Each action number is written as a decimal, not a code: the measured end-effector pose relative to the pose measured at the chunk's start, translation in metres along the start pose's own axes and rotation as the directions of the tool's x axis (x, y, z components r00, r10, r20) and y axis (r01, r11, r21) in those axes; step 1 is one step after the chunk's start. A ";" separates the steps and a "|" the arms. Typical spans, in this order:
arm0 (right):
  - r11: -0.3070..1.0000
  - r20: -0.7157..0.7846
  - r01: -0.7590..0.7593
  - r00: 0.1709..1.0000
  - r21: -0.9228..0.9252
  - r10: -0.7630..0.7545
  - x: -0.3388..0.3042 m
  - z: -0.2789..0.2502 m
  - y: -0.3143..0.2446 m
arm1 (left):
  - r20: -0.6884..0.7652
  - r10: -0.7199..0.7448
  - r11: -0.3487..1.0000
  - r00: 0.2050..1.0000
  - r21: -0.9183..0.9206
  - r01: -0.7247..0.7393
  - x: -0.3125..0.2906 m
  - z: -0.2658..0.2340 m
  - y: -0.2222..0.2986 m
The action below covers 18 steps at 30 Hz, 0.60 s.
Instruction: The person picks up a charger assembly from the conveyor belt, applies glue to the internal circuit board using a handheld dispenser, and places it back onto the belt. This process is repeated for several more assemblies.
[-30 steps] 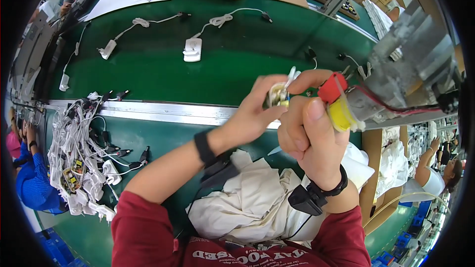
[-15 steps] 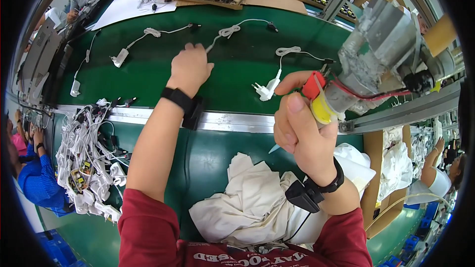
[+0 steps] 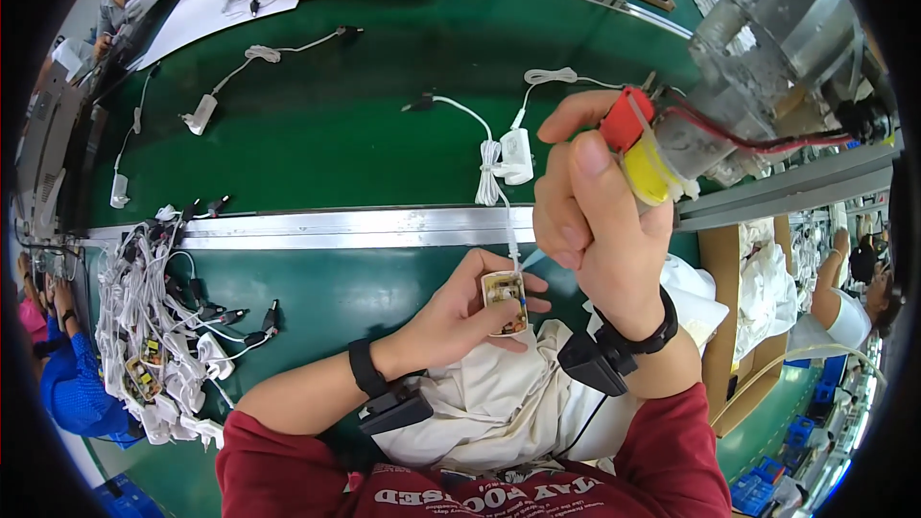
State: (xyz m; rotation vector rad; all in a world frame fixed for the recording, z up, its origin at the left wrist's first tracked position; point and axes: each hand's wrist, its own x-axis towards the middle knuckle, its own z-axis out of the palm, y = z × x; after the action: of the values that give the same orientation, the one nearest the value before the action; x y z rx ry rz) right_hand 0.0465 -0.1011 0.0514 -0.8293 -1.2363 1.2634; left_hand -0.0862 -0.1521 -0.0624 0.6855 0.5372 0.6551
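Observation:
My left hand [image 3: 460, 312], closed, holds a white power adapter [image 3: 506, 307] with its casing open and the circuit board facing up. From the adapter a white cable [image 3: 487, 177] runs up over the metal rail, with a tied coil beside a white plug adapter [image 3: 516, 155] on the green belt. My right hand [image 3: 609, 221] is wrapped round a hand-held tool [image 3: 662, 168] with a red switch, yellow band and wires. Its teal tip [image 3: 534, 258] shows beneath the hand, close to the open adapter's cable end. Fingers partly hide both things.
White adapters [image 3: 200, 115] with cables lie on the green belt [image 3: 336, 153]. A tangled heap of adapters [image 3: 158, 355] is at left, cloth [image 3: 480, 403] in front of me, a cardboard box [image 3: 720, 317] at right. A metal rail [image 3: 384, 221] crosses between. Other people work nearby.
My left hand has come back from the far belt to near me, bringing the adapter, its cable trailing. My right hand still holds the tool, slightly shifted.

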 end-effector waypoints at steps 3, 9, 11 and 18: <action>0.994 -0.038 -0.031 0.999 0.107 0.035 0.002 0.002 0.014 | 0.091 0.012 1.000 0.996 -0.011 -0.011 0.005 -0.010 -0.003; 0.986 -0.041 -0.015 0.999 0.165 0.022 0.005 -0.001 0.038 | 0.101 0.045 0.999 0.994 0.008 -0.046 0.006 -0.031 -0.005; 0.993 -0.044 -0.024 0.999 0.112 0.029 0.005 0.000 0.041 | 0.120 0.059 0.998 0.991 0.007 -0.060 0.007 -0.036 -0.006; 0.997 0.003 0.043 0.999 -0.060 -0.043 0.008 0.003 0.054 | 0.132 0.040 0.999 0.990 0.000 -0.040 0.008 -0.042 -0.006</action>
State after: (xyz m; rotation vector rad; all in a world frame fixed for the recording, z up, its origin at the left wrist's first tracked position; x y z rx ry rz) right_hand 0.0299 -0.0841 0.0026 -0.8410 -1.2929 1.1979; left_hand -0.1056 -0.1333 -0.0955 0.7386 0.4029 0.6414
